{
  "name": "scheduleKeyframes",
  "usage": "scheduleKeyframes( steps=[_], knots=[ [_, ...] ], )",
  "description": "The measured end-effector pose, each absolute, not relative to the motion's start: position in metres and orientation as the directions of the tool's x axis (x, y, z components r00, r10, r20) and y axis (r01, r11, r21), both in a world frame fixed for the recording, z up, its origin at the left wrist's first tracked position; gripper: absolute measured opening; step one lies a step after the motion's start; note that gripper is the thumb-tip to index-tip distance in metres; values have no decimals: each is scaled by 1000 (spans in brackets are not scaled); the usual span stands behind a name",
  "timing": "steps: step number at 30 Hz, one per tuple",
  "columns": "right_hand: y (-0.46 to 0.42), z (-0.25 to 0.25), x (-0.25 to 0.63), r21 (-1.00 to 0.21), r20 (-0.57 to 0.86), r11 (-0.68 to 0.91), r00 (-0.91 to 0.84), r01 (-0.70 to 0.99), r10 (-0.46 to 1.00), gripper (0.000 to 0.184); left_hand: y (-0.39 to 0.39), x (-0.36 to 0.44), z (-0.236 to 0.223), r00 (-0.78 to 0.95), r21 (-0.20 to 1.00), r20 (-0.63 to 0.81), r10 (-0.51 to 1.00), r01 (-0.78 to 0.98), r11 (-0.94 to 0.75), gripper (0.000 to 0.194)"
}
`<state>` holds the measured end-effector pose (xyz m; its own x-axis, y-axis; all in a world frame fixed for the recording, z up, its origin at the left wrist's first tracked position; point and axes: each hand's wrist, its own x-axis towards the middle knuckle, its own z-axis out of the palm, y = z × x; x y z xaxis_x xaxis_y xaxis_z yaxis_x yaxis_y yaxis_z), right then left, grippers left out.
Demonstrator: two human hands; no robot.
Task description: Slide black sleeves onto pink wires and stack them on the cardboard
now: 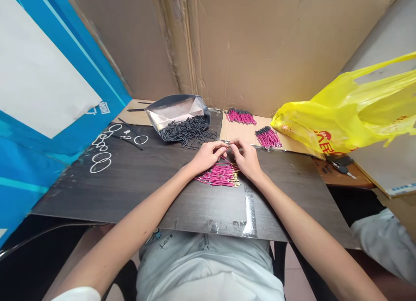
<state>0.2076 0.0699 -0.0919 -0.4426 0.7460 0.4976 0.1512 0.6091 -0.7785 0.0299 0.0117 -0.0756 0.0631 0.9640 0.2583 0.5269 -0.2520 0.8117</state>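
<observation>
While the left hand (208, 156) and right hand (247, 161) are sitting close together over the tabletop (143, 179) in the head view, their fingers (222, 151) are pinching a thin piece (228, 145) too small to identify. Pink wires (218, 176) are lying just this side, tabletop surface is stretching from them to the near edge (188, 229), and an open bag (175, 112) of black tubes (186, 129) is resting beyond.

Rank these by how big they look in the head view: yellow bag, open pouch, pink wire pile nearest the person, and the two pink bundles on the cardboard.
1. Yellow bag
2. Open pouch
3. Pink wire pile, partly covered
4. Rear bundle and front bundle: too alike to rank
</observation>
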Motion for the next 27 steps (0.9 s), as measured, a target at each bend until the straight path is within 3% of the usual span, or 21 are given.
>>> scheduleKeyframes(
  steps=[7, 17, 27],
  knots=[
    [72, -94, 210, -786, 490, 604, -465, 130, 737, 16, 17, 29, -80, 52, 845, 227, 972, 486, -224, 23],
    [73, -95, 210, -830, 430, 544, -481, 121, 764, 21, 12, 34, -71, 87, 776, 237, 968, 582, -242, 33],
    [72, -92, 212, -797, 472, 590, -478, 128, 741, 19, 9, 31, -74, 99, 749, 247, 964, 611, -255, 29]
  ],
)
